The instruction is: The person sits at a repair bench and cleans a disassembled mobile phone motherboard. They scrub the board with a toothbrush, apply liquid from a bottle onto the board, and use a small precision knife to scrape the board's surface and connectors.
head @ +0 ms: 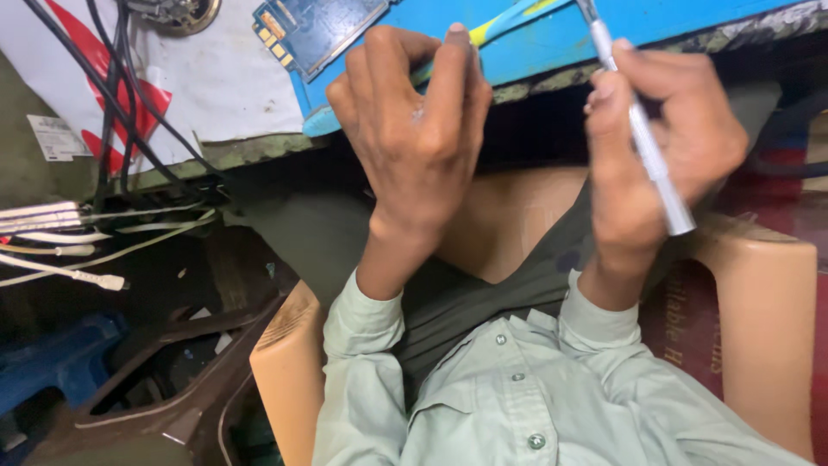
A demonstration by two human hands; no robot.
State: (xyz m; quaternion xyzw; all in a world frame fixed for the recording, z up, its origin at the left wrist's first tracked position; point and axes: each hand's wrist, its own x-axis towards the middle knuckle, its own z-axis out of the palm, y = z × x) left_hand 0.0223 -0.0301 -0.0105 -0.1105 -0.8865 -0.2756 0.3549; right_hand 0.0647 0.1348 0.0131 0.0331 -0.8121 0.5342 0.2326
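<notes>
Shirt: pale green, closest to the camera.
Right hand: fingers closed around a silver screwdriver.
Left hand: fingers curled, pinching a yellow-blue tool.
Circuit board: farther off on the blue mat.

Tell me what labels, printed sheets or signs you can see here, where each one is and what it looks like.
Small label: far left edge, white rectangle with fine dark print, lying on the grey surface.
Printed sheet: top left on the bench, white with red shapes, black cables lying across it.
Printed surface: lower right beside the tan chair, dark red with pale lettering.
No screens in view.
</notes>
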